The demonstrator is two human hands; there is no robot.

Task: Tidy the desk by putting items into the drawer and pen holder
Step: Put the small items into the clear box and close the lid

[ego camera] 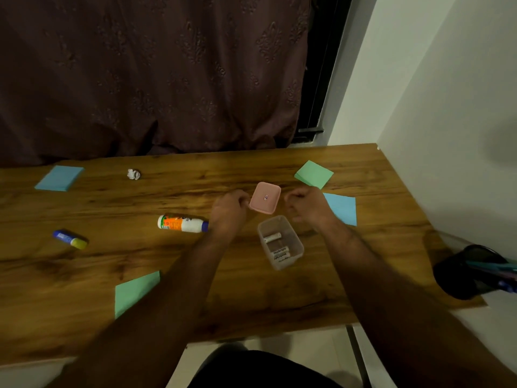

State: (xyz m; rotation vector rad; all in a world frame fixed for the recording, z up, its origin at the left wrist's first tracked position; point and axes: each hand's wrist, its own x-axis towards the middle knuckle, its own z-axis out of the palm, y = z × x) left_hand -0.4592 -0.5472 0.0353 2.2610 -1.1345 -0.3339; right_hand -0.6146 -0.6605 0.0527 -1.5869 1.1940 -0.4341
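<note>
Your left hand [229,204] pinches the pink lid [265,198] just above the desk [195,289]; your right hand [305,204] is curled, empty. The box [280,242] of batteries stands open beneath. Next, seat the lid squarely and press.

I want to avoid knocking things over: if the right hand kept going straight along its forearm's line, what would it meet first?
Probably the pink lid, held up by the left hand, just ahead-left of the right hand. Depth is unclear, so the hand might pass beside it.
</note>
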